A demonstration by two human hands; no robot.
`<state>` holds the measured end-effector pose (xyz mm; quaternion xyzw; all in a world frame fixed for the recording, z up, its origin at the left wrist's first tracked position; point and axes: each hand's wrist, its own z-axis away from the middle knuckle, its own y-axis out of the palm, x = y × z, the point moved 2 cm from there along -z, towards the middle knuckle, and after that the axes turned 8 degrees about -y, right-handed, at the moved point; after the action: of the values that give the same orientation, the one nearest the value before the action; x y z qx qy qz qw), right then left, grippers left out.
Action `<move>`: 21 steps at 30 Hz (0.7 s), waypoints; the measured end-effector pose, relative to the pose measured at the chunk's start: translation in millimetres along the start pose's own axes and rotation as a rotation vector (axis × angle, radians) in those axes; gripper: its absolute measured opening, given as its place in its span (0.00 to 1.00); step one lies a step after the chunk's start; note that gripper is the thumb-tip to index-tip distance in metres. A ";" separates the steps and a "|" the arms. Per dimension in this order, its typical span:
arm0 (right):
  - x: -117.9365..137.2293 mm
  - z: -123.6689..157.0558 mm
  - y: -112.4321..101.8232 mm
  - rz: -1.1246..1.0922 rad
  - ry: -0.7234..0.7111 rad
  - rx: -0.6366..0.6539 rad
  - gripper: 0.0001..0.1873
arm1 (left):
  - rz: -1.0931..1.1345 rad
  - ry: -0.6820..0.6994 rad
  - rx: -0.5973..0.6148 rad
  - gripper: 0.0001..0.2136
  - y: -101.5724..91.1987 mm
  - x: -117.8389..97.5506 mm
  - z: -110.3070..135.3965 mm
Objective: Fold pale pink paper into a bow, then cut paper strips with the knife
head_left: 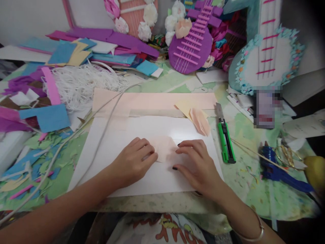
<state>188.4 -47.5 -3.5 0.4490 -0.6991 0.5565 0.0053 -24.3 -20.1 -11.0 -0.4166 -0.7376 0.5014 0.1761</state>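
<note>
A small piece of pale peach paper [164, 147] lies over the white sheet [119, 130], its right part smeared by motion. My left hand [135, 159] is closed at its left edge, fingers curled and the tips pressed together on the paper. On the other side, my right hand [196, 164] is open, thumb and fingers apart beside the paper's right edge. Just beyond it rests a folded peach paper petal [199, 122], partly over a yellowish paper scrap [185, 107]. To the right lies a green utility knife [225, 140] with its blade out.
A long peach strip [152, 100] lies behind the white sheet. A cable [108, 122] crosses the sheet's left side. White string [83, 83] and coloured scraps [38, 156] crowd the left. A blue glue gun [273, 169] lies right; a purple paper instrument [189, 47] stands behind.
</note>
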 end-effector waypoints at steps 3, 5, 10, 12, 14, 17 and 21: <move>6.9 5.9 7.8 0.059 -0.063 0.054 0.12 | 0.012 -0.061 0.034 0.06 2.4 -6.9 0.9; 8.1 6.3 10.8 0.113 -0.086 0.046 0.11 | 0.044 -0.094 0.041 0.05 3.0 -10.9 0.2; 5.2 2.4 13.1 0.198 -0.142 0.012 0.10 | 0.253 -0.254 -0.039 0.05 -1.8 -13.5 -4.5; 4.4 1.4 13.7 0.224 -0.177 -0.010 0.10 | 0.300 -0.286 -0.041 0.06 -3.1 -12.9 -5.4; 4.5 1.3 14.1 0.245 -0.209 -0.034 0.10 | 0.305 -0.286 -0.042 0.06 -3.3 -12.1 -5.1; 5.2 1.3 13.6 0.271 -0.215 -0.028 0.09 | 0.280 -0.273 -0.042 0.06 -2.1 -9.9 -2.7; 5.6 -0.7 12.6 0.273 -0.201 0.037 0.07 | 0.225 -0.280 -0.044 0.05 -2.6 -8.1 0.3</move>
<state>176.7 -50.7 -10.1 0.4031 -0.7402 0.5172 -0.1485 -20.9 -27.0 -7.5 -0.4264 -0.7142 0.5550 0.0051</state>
